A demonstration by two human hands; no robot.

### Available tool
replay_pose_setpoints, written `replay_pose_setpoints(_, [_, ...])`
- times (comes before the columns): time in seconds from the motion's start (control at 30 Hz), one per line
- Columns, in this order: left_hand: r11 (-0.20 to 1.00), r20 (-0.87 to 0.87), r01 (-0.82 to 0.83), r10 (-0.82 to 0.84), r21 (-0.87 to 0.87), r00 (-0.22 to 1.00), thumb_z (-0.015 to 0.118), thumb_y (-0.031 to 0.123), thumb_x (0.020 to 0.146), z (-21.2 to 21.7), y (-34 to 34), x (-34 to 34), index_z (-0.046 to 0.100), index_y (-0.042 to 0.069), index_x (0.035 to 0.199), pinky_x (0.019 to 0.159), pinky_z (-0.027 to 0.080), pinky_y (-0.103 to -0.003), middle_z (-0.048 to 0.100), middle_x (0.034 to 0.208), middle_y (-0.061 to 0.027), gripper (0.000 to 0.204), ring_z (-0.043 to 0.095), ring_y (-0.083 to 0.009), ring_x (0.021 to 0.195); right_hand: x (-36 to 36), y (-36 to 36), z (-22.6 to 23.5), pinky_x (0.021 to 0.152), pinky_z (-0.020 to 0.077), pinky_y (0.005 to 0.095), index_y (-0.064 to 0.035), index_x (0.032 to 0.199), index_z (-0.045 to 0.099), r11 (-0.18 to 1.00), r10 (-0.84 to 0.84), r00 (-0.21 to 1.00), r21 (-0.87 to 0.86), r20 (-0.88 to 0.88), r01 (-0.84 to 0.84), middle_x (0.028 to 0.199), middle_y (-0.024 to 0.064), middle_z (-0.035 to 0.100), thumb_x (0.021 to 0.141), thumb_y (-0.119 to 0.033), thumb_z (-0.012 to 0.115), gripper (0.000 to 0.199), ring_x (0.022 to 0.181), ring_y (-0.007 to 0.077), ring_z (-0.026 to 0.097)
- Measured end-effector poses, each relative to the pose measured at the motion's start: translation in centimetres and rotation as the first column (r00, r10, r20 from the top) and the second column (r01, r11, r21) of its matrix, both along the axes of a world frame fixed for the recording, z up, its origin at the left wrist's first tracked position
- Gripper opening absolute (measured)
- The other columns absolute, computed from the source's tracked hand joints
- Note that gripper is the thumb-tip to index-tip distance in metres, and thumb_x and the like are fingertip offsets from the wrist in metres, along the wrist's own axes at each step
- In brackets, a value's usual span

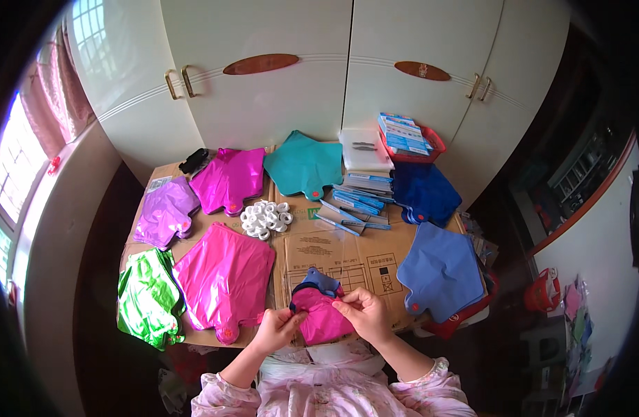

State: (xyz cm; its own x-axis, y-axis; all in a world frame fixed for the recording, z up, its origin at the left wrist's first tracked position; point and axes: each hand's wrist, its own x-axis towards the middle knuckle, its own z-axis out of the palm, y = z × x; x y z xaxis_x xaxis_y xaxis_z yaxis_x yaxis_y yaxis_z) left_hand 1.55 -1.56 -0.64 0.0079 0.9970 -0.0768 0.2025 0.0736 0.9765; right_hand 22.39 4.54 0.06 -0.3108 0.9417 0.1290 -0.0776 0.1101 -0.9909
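Note:
Between my hands, low over the near edge of the cardboard, is a bright pink foil balloon, flat and partly folded. My left hand pinches its left side with thumb and fingers. At its upper right, my right hand pinches the edge. A folded blue foil piece and a dark blue edge show at the far side of the pink foil; how they lie together is hard to make out. Left of my left hand lies a stack of hot pink foil balloons. Periwinkle foil balloons lie right of my right hand.
Around the cardboard-covered table lie green, purple, magenta, teal and dark blue foil stacks. White ribbon rolls, blue-edged packets and a red basket with boxes stand before white cabinets.

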Motion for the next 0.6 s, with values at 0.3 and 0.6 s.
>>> replay_pose_setpoints(0.3, [0.986,0.023,0.079,-0.077,-0.148,0.997,0.063,0.023,0.091,0.7,0.3,-0.8,0.055,0.001,0.061,0.039,0.029,-0.025,0.040,0.049,0.0058,0.038,0.036,-0.0017,0.046,1.5,2.2,2.0,0.071,0.0475,0.0218,0.0015,0.101,0.063,0.907,0.332,0.938,-0.238,-0.100,-0.346,0.085,0.0046,0.067,0.087,-0.014,0.067,0.020,0.077,0.0073,0.061])
replay_pose_setpoints(0.6, [0.993,0.039,0.089,-0.086,-0.077,0.996,0.065,0.018,0.089,0.6,1.0,-0.7,0.059,0.001,0.071,0.046,0.038,-0.024,0.053,0.059,0.0032,0.026,0.046,-0.0039,0.053,2.0,2.4,2.7,0.053,0.0411,0.0249,0.0011,0.084,0.068,0.980,0.177,0.884,0.009,0.432,-0.200,0.061,0.0037,0.061,0.087,-0.019,0.067,0.020,0.059,0.0032,0.046])
